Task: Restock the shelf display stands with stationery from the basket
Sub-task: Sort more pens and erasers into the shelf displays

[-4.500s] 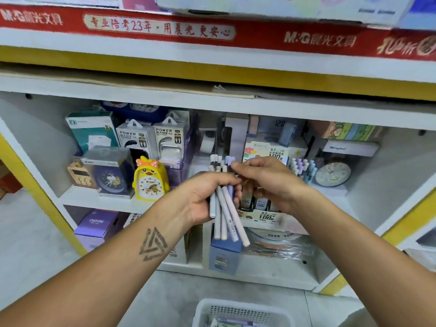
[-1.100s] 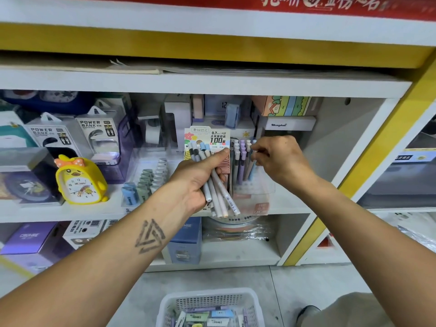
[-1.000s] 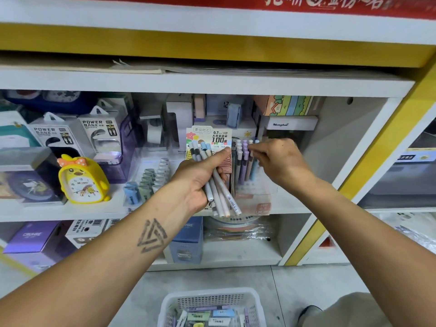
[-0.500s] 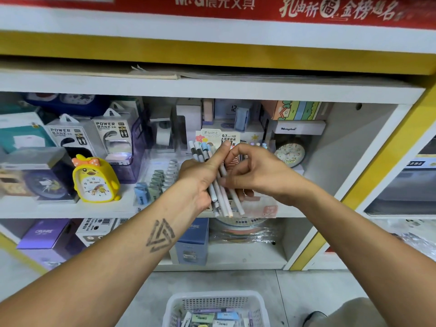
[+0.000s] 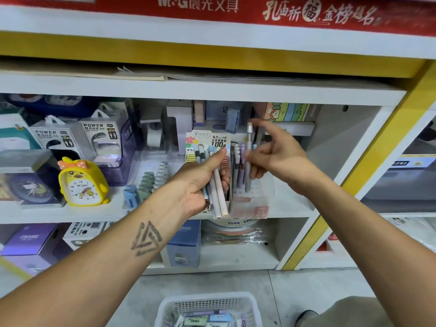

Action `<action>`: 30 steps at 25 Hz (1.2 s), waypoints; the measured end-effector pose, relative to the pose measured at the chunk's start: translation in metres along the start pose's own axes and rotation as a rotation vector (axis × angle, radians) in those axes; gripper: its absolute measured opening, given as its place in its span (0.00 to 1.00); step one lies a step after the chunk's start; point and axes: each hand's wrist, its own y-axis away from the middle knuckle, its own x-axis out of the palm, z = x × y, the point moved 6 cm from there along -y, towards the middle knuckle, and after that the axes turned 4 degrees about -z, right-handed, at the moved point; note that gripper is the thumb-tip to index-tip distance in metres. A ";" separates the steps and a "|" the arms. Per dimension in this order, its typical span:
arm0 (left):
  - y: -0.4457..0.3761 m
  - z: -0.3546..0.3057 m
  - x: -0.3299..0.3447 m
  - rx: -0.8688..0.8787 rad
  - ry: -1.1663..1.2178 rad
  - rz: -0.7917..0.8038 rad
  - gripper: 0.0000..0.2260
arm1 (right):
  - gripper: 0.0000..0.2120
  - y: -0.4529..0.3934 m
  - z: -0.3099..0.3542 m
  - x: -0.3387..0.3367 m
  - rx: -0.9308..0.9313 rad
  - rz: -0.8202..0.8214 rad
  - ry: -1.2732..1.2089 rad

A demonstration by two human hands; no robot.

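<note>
The left hand (image 5: 200,182) keeps a bundle of pens (image 5: 213,182) as a ready supply, its grip curled round their middles with the thumb pressed across the front, just in front of the clear display stand (image 5: 250,199) on the middle shelf (image 5: 292,206). The bundle's long axis runs steeply up and down, leaning a little: caps up toward the printed card, butt ends down past the shelf edge. The right hand (image 5: 278,156) pinches a single grey pen (image 5: 248,161) with thumb and lower fingers while the forefinger sticks out; it is held nearly upright, cap up, tip down among the pens already standing in the stand, probably so it can drop straight in. The basket (image 5: 207,308) sits on the floor below.
</note>
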 end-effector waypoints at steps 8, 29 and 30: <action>-0.002 0.009 0.002 -0.118 0.000 0.018 0.12 | 0.06 -0.009 -0.011 -0.025 -0.080 -0.297 0.289; 0.011 0.012 0.010 -0.182 -0.076 0.228 0.05 | 0.06 -0.005 -0.017 0.016 0.102 -0.091 0.112; 0.013 0.013 0.012 -0.181 -0.075 0.256 0.04 | 0.07 -0.004 -0.019 0.016 0.168 -0.071 0.019</action>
